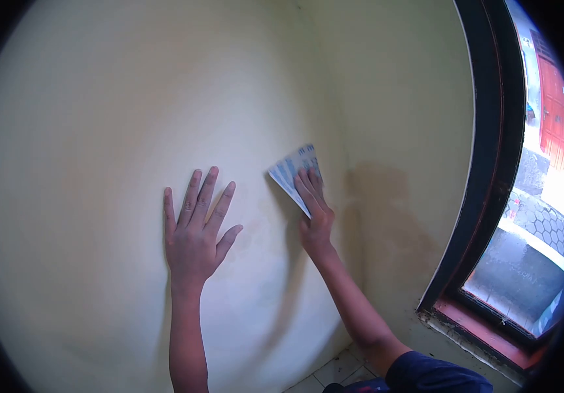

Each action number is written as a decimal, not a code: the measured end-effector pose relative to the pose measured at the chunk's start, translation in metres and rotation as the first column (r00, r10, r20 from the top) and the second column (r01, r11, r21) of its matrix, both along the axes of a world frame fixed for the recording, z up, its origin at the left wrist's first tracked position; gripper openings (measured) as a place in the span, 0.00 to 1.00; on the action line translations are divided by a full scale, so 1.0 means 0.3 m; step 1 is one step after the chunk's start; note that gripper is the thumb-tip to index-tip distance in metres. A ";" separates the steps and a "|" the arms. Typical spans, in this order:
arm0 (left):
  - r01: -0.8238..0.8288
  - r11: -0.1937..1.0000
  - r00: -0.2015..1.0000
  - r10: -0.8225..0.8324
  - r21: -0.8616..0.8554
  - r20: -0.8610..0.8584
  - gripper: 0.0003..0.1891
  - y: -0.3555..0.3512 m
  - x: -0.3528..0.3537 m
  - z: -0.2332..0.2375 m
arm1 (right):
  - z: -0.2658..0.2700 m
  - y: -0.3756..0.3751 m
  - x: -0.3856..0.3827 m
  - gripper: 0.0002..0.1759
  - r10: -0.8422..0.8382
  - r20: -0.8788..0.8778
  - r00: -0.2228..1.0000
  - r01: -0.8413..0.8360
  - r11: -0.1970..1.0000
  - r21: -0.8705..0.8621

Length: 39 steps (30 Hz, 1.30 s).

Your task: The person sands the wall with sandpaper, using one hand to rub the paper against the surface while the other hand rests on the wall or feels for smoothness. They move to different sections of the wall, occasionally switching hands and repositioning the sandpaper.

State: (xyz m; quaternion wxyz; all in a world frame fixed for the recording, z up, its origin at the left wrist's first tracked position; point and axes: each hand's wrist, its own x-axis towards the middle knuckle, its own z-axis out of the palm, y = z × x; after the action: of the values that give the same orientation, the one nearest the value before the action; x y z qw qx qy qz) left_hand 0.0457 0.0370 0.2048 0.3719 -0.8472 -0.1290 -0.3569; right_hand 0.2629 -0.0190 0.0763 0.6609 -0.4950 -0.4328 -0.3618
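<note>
My left hand (193, 239) lies flat against the pale cream wall (98, 196), fingers spread, holding nothing. To its right, my right hand (317, 216) grips a folded sheet of sandpaper (288, 171) with blue print on its pale back. The fingers press the sheet toward the wall, close to the inner corner. Part of the sheet is hidden behind the fingers, and its upper left edge stands out to the side. The thumb is mostly out of sight.
A dark-framed window (495, 164) curves down the right side, with a reddish sill (485, 331) below. Through the glass are a red door (555, 108) and paving. Floor tiles (338, 368) show at the bottom, beneath the corner.
</note>
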 end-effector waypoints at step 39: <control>-0.073 0.997 0.997 0.075 0.038 -0.035 0.33 0.047 -0.034 -0.059 | -0.164 -0.017 0.147 0.39 -0.147 0.141 0.979 0.160 0.984 -0.082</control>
State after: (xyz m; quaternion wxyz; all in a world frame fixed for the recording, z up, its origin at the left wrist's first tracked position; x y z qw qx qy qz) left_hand 0.0354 0.0513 0.1872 0.4027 -0.8411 -0.1468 -0.3298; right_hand 0.3071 -0.0242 0.0272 0.5763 -0.5318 -0.4533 -0.4238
